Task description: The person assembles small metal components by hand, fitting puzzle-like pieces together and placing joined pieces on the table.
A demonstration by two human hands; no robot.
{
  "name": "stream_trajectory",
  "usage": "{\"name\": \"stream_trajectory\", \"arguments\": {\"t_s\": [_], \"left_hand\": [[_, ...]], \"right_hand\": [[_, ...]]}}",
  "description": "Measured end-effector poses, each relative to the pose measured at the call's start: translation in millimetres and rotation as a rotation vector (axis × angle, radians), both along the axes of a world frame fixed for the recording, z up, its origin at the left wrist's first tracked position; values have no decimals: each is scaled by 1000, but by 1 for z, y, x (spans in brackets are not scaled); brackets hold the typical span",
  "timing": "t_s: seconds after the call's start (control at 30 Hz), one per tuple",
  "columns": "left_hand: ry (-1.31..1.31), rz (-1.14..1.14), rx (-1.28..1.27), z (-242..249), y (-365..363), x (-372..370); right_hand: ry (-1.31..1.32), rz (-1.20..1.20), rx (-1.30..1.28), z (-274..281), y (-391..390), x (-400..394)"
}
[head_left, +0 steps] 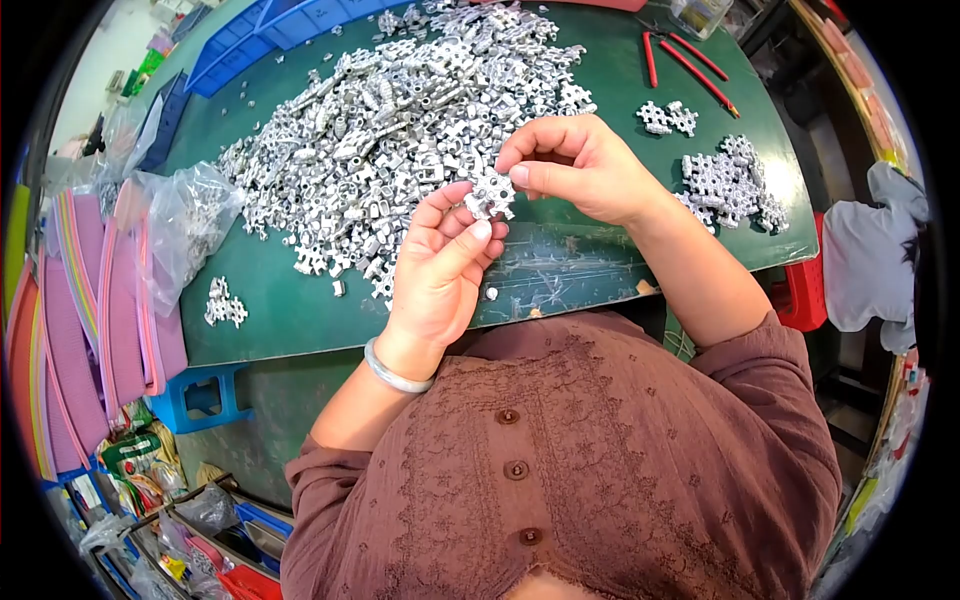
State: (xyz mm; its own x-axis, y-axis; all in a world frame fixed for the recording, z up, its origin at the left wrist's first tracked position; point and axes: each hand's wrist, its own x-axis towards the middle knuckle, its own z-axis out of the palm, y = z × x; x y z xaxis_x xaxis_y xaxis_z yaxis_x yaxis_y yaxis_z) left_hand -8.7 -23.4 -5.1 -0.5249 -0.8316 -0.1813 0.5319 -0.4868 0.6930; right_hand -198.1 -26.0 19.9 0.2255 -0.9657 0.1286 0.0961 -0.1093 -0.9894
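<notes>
My left hand (pixel 437 262) holds a small silver-grey metal casting (pixel 490 195) with round holes and knobbly edges, pinched between thumb and fingers. At the casting's upper right edge, the thumb and forefinger of my right hand (pixel 588 172) are pressed together on it; the exact contact is partly hidden. Just beyond both hands spreads a large heap of similar silver metal parts (pixel 380 130) on the green table (pixel 570 265). A small white piece (pixel 491 294) lies by the front edge, below my left hand.
Stacked castings (pixel 722 185) sit at the right, with a smaller group (pixel 667 118) behind them. Red-handled pliers (pixel 690 62) lie at the back right. Blue bins (pixel 230 50) line the back left. A clear plastic bag (pixel 195 225) and a few castings (pixel 225 303) are at the left.
</notes>
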Motion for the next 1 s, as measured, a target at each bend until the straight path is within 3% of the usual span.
{"name": "stream_trajectory", "arguments": {"t_s": [0.6, 1.0], "left_hand": [[-56, 39, -64, 0, 2, 2], [-211, 187, -498, -4, 3, 3]], "right_hand": [[72, 9, -147, -3, 0, 3], [19, 13, -168, -6, -2, 3]]}}
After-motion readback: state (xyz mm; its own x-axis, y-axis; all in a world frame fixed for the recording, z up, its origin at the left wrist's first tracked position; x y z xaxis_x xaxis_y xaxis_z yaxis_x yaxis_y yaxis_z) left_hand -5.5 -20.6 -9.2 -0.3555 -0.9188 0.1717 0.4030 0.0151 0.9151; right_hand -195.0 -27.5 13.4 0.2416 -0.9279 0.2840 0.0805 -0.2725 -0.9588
